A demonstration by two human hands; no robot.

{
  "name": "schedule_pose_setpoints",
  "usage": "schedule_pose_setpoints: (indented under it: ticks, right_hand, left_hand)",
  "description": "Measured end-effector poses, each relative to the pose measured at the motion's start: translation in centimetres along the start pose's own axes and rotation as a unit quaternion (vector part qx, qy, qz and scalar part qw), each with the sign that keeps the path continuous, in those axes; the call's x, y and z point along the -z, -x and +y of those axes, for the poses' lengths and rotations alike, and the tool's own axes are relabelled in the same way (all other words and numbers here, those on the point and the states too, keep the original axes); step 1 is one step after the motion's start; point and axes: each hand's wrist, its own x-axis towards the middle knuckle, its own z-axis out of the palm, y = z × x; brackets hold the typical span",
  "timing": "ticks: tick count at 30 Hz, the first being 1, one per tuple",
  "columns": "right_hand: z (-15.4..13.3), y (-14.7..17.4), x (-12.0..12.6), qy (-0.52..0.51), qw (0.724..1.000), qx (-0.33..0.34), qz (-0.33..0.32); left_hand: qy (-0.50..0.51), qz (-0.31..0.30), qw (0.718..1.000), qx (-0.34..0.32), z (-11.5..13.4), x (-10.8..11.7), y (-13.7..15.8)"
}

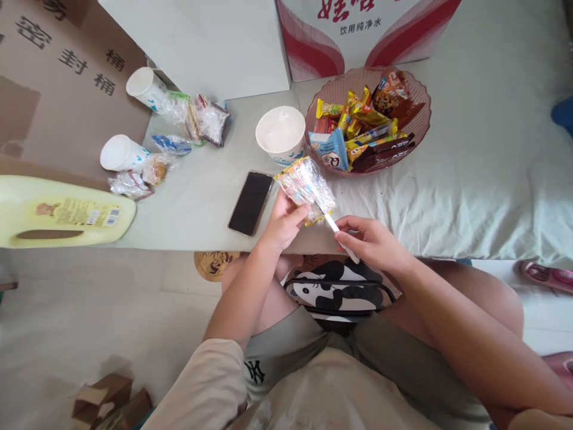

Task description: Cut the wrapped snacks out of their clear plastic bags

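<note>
Two hands work on one packet (301,181) near the front edge of the cloth-covered desk (483,167), just in front of one white paper cup (280,137) and one pink, wavy-rimmed bowl (425,128). The left hand (289,220) has its grip closed on the packet's near side, thumb on top; the right hand (367,240) holds one white-handled tool (332,223) in a narrow pinch, its tip against the wrapper. One dark-screened phone (250,203) lies to the left of the packet, two more paper cups (124,152) farther left, and one pale yellow jug (96,216) beyond, cut off by the picture's edge. One brown carton (89,101) and one red-and-white carton (380,48) are cropped too. The wrapped snacks (353,119) in the bowl overlap too much for a sure count, though one light blue pack (329,149) stands out among the yellow and brown ones; the small packs (212,122) by the two left cups are also jumbled. The left hand's fingers are mostly hidden under the packet, and the tool's tip is hard to make out. The packet is roughly rectangular, its clear film crinkled and glaring, with multicoloured patches inside and yellow along its edges.
</note>
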Motion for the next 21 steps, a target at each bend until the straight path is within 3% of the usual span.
schedule_pose_setpoints:
  ticks: [6,11,13,15,18,21]
  right_hand:
    - [-0.2,0.0,0.1,0.029,0.999,-0.03,-0.005]
    - [-1.3,1.0,2.0,0.071,0.995,-0.04,-0.052]
    - [-1.4,1.3,3.2,0.129,0.991,-0.016,-0.013]
    - [-1.2,1.3,4.4,0.216,0.973,0.004,0.074]
    - [-0.2,0.9,5.9,0.335,0.92,0.016,0.204]
    - [0.7,0.5,6.6,0.406,0.877,0.015,0.256]
  left_hand:
    - [0.016,0.047,0.999,-0.022,1.0,0.4,-0.8]
    - [0.02,0.046,0.998,-0.039,2.0,0.7,-0.9]
    - [0.029,0.037,0.998,-0.039,2.2,0.6,-0.8]
    - [0.034,0.023,0.999,-0.026,2.1,0.3,-0.6]
    - [0.035,-0.01,0.999,0.012,1.3,-0.4,-0.4]
    - [0.012,-0.019,0.999,0.028,0.1,-0.7,-0.5]
